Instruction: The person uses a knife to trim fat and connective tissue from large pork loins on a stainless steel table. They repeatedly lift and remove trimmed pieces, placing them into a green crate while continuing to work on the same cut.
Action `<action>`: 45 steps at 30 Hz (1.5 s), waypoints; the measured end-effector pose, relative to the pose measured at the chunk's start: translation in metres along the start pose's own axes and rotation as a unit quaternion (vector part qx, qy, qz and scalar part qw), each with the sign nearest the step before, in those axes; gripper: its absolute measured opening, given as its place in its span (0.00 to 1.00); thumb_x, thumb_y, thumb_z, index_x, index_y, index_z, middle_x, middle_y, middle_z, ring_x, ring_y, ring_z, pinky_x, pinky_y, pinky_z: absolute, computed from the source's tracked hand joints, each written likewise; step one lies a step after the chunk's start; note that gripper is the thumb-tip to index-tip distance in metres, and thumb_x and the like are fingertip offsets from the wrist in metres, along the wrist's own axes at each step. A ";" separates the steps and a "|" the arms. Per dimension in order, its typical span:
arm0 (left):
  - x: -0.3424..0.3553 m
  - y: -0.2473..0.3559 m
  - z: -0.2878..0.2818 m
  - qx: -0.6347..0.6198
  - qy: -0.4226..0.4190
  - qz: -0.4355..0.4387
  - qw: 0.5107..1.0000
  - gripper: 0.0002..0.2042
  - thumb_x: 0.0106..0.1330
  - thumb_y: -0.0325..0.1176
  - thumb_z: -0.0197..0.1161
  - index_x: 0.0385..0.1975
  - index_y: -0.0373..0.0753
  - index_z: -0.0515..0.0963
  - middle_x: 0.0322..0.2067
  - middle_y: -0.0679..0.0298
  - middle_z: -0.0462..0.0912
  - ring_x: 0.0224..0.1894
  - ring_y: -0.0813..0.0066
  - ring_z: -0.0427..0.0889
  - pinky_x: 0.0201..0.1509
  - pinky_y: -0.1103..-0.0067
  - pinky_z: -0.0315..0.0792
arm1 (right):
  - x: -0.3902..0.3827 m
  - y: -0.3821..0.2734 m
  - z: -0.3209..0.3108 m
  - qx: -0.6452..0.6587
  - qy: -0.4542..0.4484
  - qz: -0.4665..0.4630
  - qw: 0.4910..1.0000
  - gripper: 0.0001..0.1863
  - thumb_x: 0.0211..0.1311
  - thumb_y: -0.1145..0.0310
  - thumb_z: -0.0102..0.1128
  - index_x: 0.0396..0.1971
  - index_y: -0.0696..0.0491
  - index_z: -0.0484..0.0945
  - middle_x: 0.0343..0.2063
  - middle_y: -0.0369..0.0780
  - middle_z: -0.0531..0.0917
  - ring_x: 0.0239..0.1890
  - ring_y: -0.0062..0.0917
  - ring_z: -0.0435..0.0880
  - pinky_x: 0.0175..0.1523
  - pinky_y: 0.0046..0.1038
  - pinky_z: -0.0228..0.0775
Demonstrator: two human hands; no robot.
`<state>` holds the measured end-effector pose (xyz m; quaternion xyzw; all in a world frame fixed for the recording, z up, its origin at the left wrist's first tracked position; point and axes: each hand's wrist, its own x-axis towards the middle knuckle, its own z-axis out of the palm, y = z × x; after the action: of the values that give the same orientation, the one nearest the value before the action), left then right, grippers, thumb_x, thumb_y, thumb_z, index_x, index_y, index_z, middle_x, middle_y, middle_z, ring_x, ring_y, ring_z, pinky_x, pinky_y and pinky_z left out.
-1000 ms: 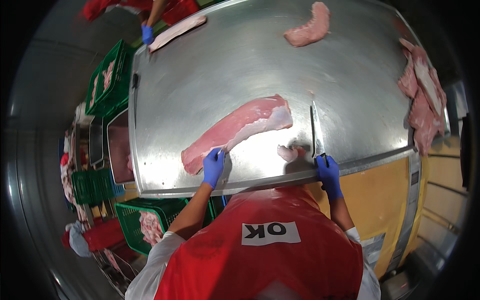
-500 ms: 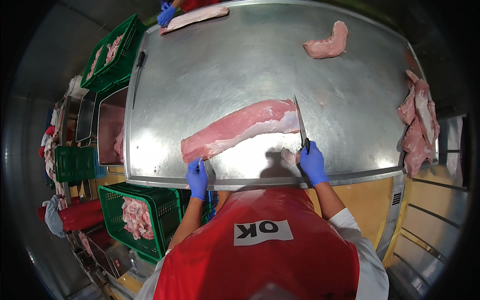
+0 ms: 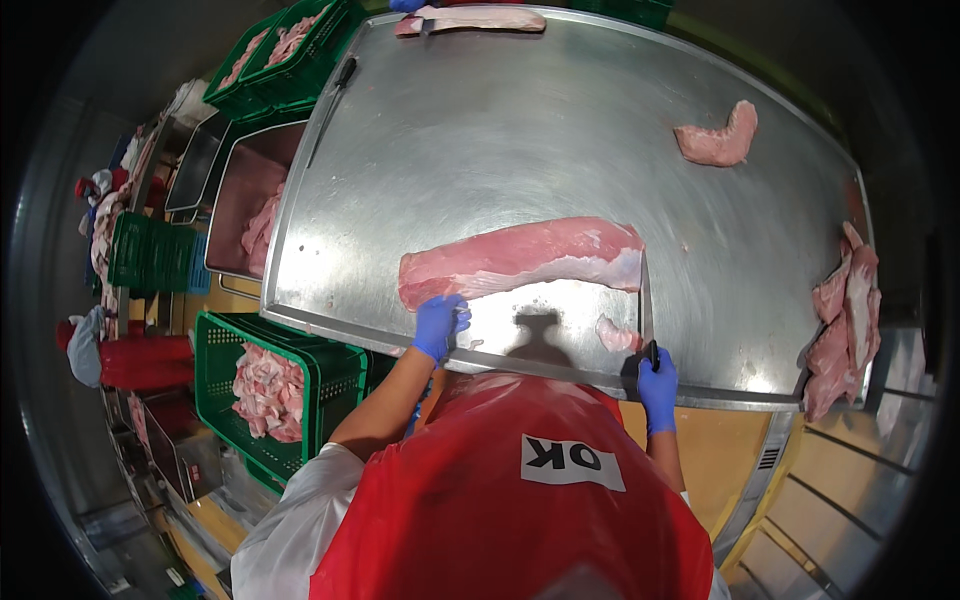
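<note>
A long pink loin of meat (image 3: 520,258) lies across the near half of the metal table, its pale, fatty side toward me. At its left end, by the near edge, my left hand (image 3: 440,326) is closed in a blue glove; what its curled fingers hold, if anything, is hidden. My right hand (image 3: 657,392), also gloved in blue, grips the black handle of a knife (image 3: 646,305) at the table's front edge. The blade points away from me, its tip beside the loin's right end. A small pale meat scrap (image 3: 618,336) lies just left of the blade.
A curved meat piece (image 3: 722,138) lies far right; several pieces (image 3: 845,315) are heaped at the right edge. Another knife (image 3: 333,108) rests at the left edge. A green crate (image 3: 325,350) holds trimmings. Across the table, a gloved co-worker's hand (image 3: 406,5) is beside another loin (image 3: 480,18).
The view has shifted, so the table sits further right. My right hand has drawn the knife back toward me along the loin's right end. My left hand's fingers are more curled.
</note>
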<state>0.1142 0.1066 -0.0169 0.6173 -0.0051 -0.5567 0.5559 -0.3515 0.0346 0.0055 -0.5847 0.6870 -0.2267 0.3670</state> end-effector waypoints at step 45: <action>0.071 -0.012 0.181 0.520 -0.128 0.558 0.634 0.12 0.75 0.34 0.57 0.49 0.42 0.85 0.61 0.57 0.83 0.69 0.50 0.73 0.76 0.54 0.61 | 0.044 -0.086 0.033 0.392 -0.171 0.162 0.889 0.07 0.85 0.64 0.48 0.46 0.51 0.69 0.32 0.41 0.83 0.25 0.25 0.81 0.25 0.27 0.73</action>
<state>0.0081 -0.0565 -0.0305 0.6059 -0.7085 -0.1189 0.3417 -0.2734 -0.0221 0.0378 -0.3036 0.5540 -0.3112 0.7100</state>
